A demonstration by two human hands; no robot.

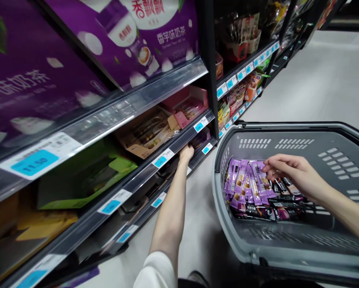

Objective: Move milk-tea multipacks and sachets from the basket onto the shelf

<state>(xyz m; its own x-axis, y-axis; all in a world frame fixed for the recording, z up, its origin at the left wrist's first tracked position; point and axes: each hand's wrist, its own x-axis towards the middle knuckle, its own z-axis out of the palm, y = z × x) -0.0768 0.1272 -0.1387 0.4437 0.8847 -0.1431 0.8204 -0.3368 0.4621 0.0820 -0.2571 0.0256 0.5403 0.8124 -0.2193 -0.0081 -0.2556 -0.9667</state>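
Observation:
My left hand (186, 153) reaches into the lowest shelf level, beside a dark box of small packets (199, 140). Its fingers are hidden past the knuckles, so I cannot see what they touch. My right hand (290, 170) hovers inside a grey shopping basket (332, 138), its fingers curled in and pressed together. The fingertips are right at the purple snack packets (248, 182); whether they pinch one is not clear. Black wrapped packets (257, 212) lie under and beside the purple ones.
Large purple milk tea boxes (167, 40) fill the upper shelf. Below are an open brown box (149, 136), a pink box (190, 104) and a green box (86, 180). Price tags (41, 158) line the shelf edges. Further shelves (242, 72) run along the pale floor (332, 76).

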